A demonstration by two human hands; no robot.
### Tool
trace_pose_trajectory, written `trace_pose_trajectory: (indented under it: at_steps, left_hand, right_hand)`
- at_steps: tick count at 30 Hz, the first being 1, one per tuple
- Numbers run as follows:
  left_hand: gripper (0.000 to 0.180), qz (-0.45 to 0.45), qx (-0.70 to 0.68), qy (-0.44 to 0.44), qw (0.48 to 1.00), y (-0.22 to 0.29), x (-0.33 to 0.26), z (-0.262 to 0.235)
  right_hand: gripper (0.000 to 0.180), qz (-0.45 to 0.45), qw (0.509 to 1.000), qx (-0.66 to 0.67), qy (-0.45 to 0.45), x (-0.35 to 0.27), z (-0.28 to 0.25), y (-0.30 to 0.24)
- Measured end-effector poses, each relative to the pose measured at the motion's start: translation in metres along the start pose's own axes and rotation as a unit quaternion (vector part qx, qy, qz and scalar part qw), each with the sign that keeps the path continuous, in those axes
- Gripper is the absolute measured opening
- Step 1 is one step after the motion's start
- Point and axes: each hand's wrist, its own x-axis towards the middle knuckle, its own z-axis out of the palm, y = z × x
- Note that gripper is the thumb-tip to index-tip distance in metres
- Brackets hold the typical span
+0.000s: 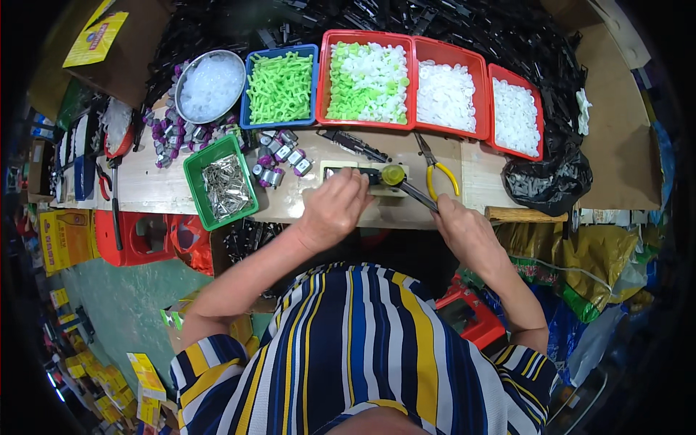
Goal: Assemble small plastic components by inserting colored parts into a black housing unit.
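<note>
Near the table's front edge, a cream block (pixel 373 206) lies with a black part (pixel 357 174) on top. My left hand (pixel 335 205) is closed on this black part, its fingers bent over it; they hide much of its shape. Wrapped round the dark handle of a hammer (pixel 418 194) is my right hand (pixel 464 228). The hammer's round yellow head stands over the right end of the block, beside the black part; whether it touches cannot be made out. Pliers with yellow grips (pixel 441 178) lie just beyond my right hand, jaws pointing away.
Behind stand a blue bin of green parts (pixel 280 121), red bins of white and green pieces (pixel 367 125), and a metal bowl (pixel 179 98). A green bin of metal pieces (pixel 193 190) and purple-silver parts (pixel 272 176) are at left. Black parts (pixel 464 20) heap at the back.
</note>
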Motion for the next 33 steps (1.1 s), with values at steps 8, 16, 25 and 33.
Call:
trace_pose_trajectory:
  at_steps: [8, 16, 25, 33]
  left_hand:
    - [0.041, -0.039, 0.055, -0.029, 0.997, 0.031, -0.004, 0.010]
    - [0.034, -0.036, 0.077, -0.024, 0.996, 0.033, -0.005, 0.008]
    - [0.033, -0.024, 0.052, -0.029, 0.998, 0.029, -0.008, 0.007]
    - [0.031, -0.076, -0.024, 0.017, 0.997, 0.012, -0.022, -0.012]
  right_hand:
    - [0.018, -0.018, 0.999, 0.002, 0.037, 0.005, -0.018, -0.006]
    - [0.017, -0.077, 0.996, -0.002, 0.045, 0.039, -0.014, -0.022]
    - [0.019, -0.064, 0.997, -0.019, 0.026, 0.041, -0.014, -0.022]
    - [0.017, -0.086, 0.982, 0.092, 0.144, 0.024, -0.028, -0.023]
